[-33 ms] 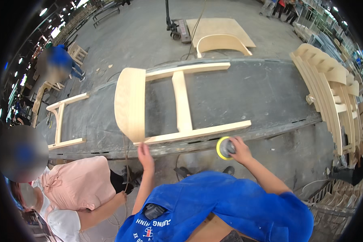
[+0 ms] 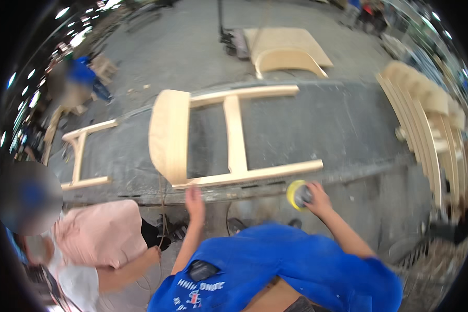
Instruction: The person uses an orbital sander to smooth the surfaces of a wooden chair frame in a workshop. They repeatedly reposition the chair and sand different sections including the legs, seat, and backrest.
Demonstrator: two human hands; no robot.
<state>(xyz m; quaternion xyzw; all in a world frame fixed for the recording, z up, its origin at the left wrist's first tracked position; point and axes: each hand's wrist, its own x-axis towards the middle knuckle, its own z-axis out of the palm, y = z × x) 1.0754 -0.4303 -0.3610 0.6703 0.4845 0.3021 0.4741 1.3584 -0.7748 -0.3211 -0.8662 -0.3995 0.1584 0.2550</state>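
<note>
On a dusty grey tabletop (image 2: 322, 130) lies a pale wooden chair frame (image 2: 229, 138); the right hand (image 2: 317, 200) pinches a yellow-rimmed sander (image 2: 298, 195), the left hand (image 2: 195, 200) spread beside the frame.

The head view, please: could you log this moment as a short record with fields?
Left hand: left hand open, at the near rail of the chair frame
Right hand: right hand grips a yellow-rimmed sander off the frame's end
Surface: grey workbench
Nearby: second frame at left; stacked wooden parts at right
Others: a person in pink, lower left
</note>
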